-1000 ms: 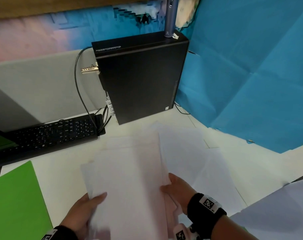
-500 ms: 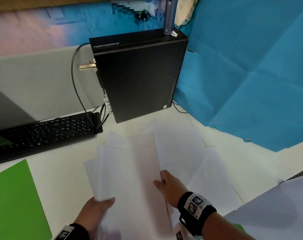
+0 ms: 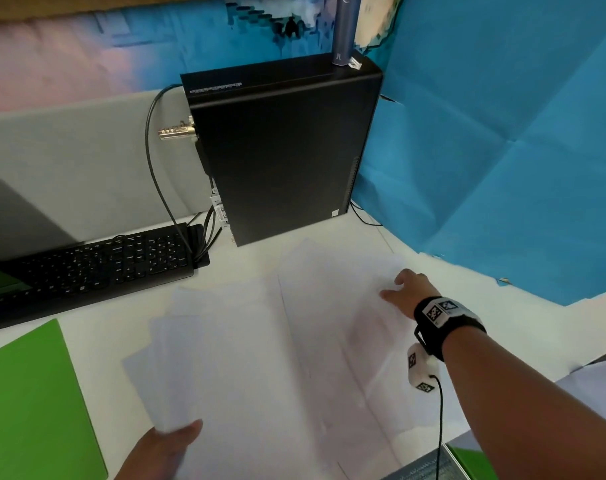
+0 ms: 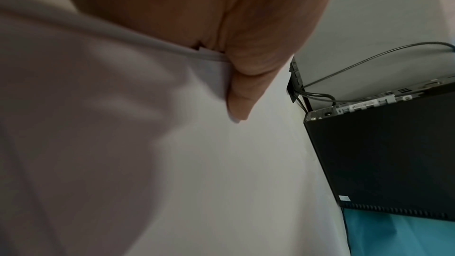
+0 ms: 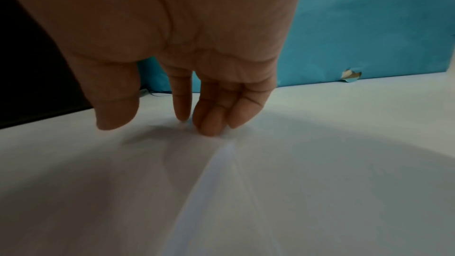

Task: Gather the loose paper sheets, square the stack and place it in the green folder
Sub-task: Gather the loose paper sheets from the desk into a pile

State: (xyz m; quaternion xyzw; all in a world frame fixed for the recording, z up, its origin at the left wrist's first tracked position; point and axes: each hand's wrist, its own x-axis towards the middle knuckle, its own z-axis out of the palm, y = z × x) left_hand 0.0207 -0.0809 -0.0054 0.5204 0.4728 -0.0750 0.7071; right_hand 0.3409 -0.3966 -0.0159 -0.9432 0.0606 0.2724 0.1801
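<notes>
White paper sheets (image 3: 246, 358) lie fanned over the white desk. My left hand (image 3: 170, 441) pinches the near corner of a small stack (image 4: 123, 124), thumb on top. My right hand (image 3: 403, 289) reaches out to the far right sheets (image 3: 346, 282); its fingertips (image 5: 209, 126) press down on the paper and its thumb is apart from them. The green folder (image 3: 31, 403) lies flat at the left, beside the stack. Another green edge (image 3: 468, 459) peeks out at the bottom right.
A black computer tower (image 3: 287, 150) stands behind the sheets, with cables and a black keyboard (image 3: 93, 265) to its left. Blue paper (image 3: 502, 168) covers the right wall. More white paper (image 3: 592, 393) lies at the right edge.
My right hand let go of the held stack and moved up and right onto the far sheets. The left hand still holds the stack, which has spread wider.
</notes>
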